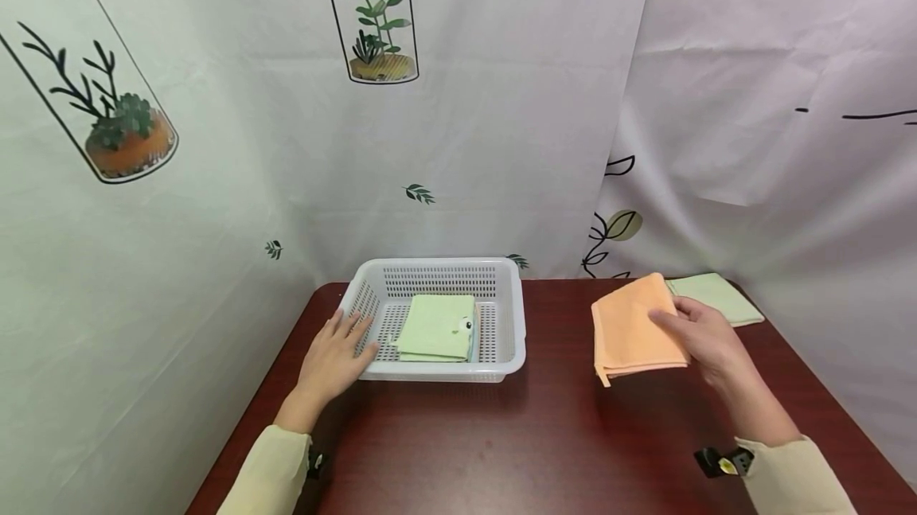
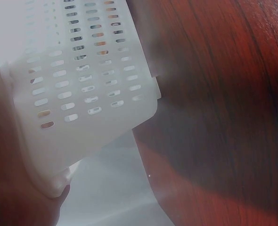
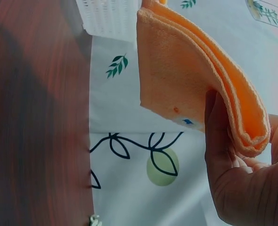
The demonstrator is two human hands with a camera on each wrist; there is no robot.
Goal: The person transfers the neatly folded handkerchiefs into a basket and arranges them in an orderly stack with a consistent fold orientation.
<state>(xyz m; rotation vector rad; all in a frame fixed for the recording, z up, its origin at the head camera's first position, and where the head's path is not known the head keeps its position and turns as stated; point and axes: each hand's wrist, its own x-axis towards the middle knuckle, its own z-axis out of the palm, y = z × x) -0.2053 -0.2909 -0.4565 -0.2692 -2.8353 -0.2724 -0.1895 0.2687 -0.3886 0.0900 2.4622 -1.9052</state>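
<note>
In the head view my right hand point(image 1: 705, 333) pinches a folded orange towel point(image 1: 636, 328) and holds it up off the table. The right wrist view shows the towel's point(image 3: 176, 70) stacked folds between thumb and fingers, with a small printed patch near its lower edge. My left hand point(image 1: 337, 356) touches the left rim of a white slotted plastic basket point(image 1: 444, 372), its fingers spread over that side. Inside the basket lies a folded light green towel point(image 1: 437, 324) with an eye print, other cloth showing beneath its edge.
Behind my right hand, another folded pale green towel point(image 1: 723, 298) lies at the table's back right corner. The dark red wooden table point(image 1: 487, 443) meets a white curtain point(image 1: 458, 141) printed with plants along its back edge.
</note>
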